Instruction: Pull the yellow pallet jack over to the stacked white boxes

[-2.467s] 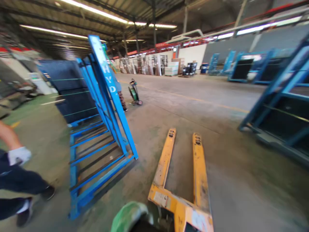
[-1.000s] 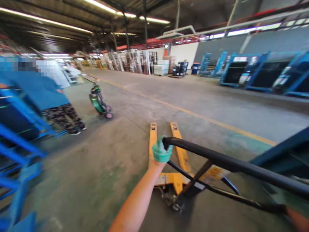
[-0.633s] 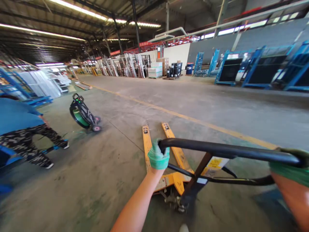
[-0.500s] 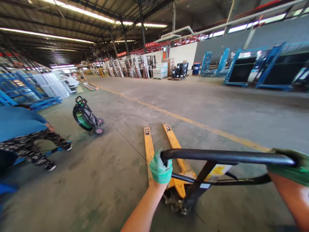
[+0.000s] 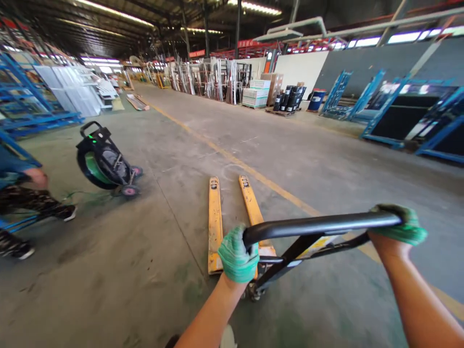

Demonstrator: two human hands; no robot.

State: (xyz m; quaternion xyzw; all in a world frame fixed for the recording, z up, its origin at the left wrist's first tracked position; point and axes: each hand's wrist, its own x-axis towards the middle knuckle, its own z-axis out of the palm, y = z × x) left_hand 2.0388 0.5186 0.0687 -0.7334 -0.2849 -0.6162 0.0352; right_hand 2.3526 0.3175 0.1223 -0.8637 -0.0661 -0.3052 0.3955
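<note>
Here, both hands wear green knit gloves and grip the black loop handle [image 5: 322,224] of a yellow pallet jack [image 5: 232,217]. Left hand [image 5: 237,253] is curled tight round the handle's left end, fingers wrapped over the bar. Right hand [image 5: 397,224] is clenched the same way on the right end, knuckles up. Both forearms are bare and extended forward.

The handle's black tiller runs down from the loop to the jack's base, just beyond the left hand. The 2 forks [image 5: 214,212] lie flat on the concrete floor [image 5: 163,241], unloaded, pointing away from the person. A yellow painted line [image 5: 224,154] crosses the floor diagonally, passing just right of the fork tips.

To the left, well apart from the jack, a wheeled strapping cart [image 5: 103,162] with a green coil stands tilted on the floor. At the far left edge a second person [image 5: 21,203], in camouflage trousers and dark shoes, is partly in view beside a blue steel rack [image 5: 21,96].

Along the right wall, blue A-frame racks [image 5: 398,111] hold dark panels. Stacked boxes [image 5: 255,96] and dark drums [image 5: 290,99] sit at the far end.
</note>
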